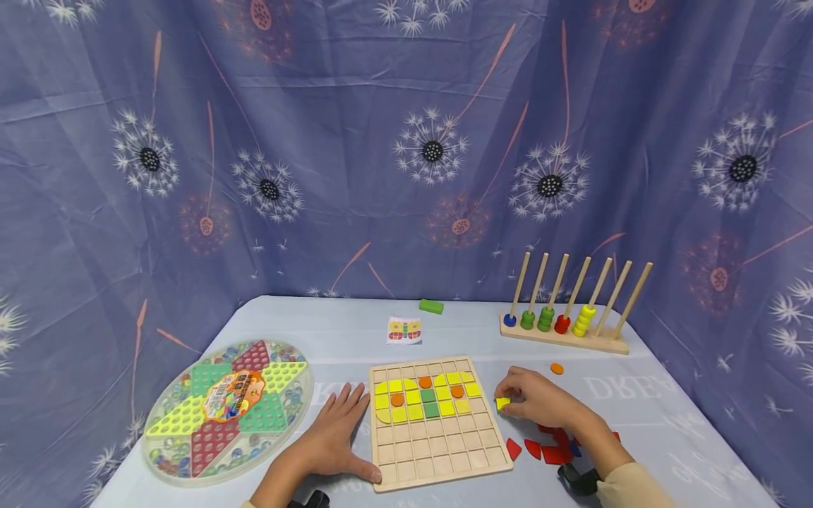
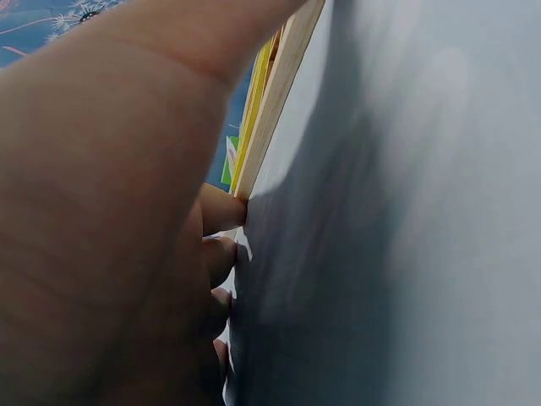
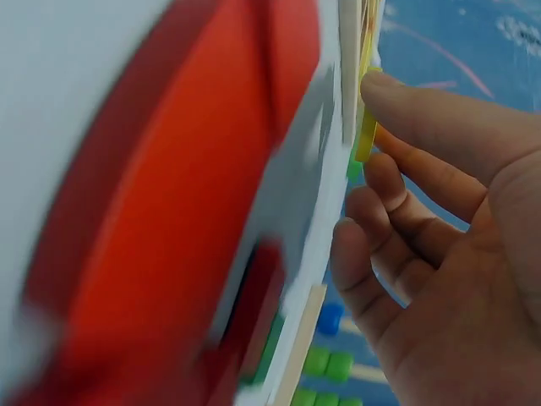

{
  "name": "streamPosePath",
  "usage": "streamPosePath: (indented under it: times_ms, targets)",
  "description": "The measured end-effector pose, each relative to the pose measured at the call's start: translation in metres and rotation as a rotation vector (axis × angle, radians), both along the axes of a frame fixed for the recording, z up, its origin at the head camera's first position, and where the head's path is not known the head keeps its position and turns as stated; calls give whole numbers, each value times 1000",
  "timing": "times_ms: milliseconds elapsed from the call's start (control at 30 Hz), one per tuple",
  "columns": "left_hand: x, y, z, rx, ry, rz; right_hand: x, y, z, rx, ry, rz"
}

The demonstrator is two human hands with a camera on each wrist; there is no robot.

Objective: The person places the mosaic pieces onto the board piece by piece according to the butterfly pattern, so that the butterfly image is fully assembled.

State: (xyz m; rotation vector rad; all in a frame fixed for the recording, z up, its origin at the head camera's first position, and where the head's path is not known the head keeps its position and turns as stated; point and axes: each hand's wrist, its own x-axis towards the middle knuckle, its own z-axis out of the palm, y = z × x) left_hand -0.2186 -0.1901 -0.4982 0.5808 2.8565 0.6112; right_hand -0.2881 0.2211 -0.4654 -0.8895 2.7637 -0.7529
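A wooden grid board (image 1: pixel 438 451) lies mid-table, its upper rows filled with yellow, green and orange pieces in a butterfly-like pattern. My left hand (image 1: pixel 333 434) rests flat along the board's left side, fingers spread, thumb at the lower left corner. Just off the board's right edge, my right hand (image 1: pixel 540 398) pinches a yellow piece (image 1: pixel 502 403) between thumb and forefinger; the right wrist view shows this thin yellow piece (image 3: pixel 367 127) edge-on. Beneath the right forearm lie several red pieces (image 1: pixel 554 454) and a blue one (image 1: pixel 575 448), partly hidden.
To the left sits a round Chinese checkers board (image 1: pixel 212 437) with marbles. Behind the grid board are a small butterfly picture card (image 1: pixel 404 330) and a green block (image 1: pixel 431 306). A peg abacus (image 1: pixel 565 340) stands at the back right, with an orange disc (image 1: pixel 557 368) in front of it.
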Motion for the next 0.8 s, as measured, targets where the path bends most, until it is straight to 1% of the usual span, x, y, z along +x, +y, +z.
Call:
streamPosePath:
  times_ms: [200,367,500,600,800]
  targets:
    - [1,-1,-1,-1,3,-1,-1,-28,1,-15,10,31]
    - [2,-2,-1,-4,0,1,-2,-40,-3,2,11,62]
    - [3,-1,-1,2,2,-5,-3,-42,-6,11,2,47]
    - [2,-1,0,1,4,-5,-5,-41,-7,-2,-4,43]
    - [1,1,2,6,9,-10,-4,-37,-2,-52,-38,42]
